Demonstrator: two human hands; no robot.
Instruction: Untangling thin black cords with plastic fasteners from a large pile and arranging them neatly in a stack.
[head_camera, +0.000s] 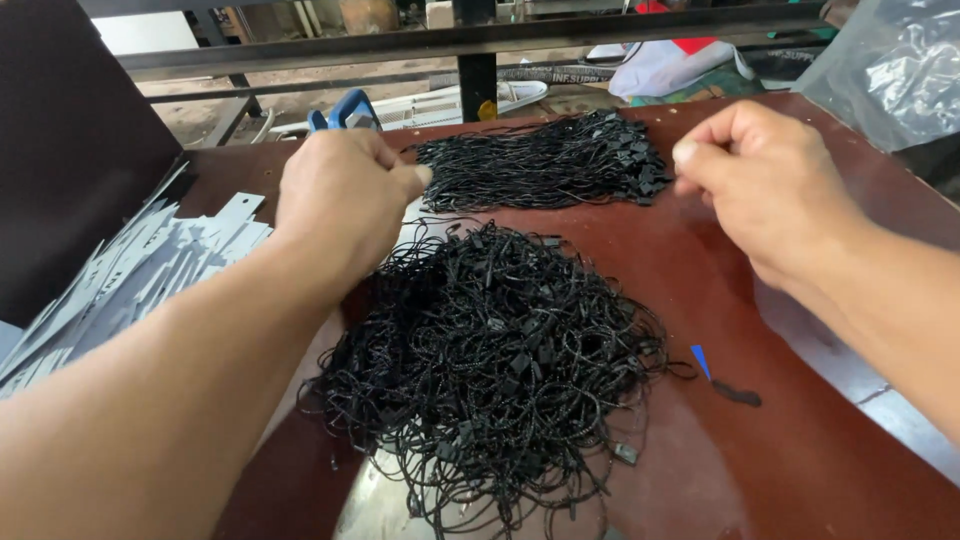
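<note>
left hand (345, 190) fist closed | right hand (765, 180) pinched, contents unclear | black cord pile (490, 360) below | grey tags (130, 275) far left

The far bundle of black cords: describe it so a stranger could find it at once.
On the reddish-brown table, look past the big tangled heap. The far bundle of black cords lies between both hands, its strands combed straight, unlike the messy heap.

Bare forearms, no sleeves, no gloves
</note>
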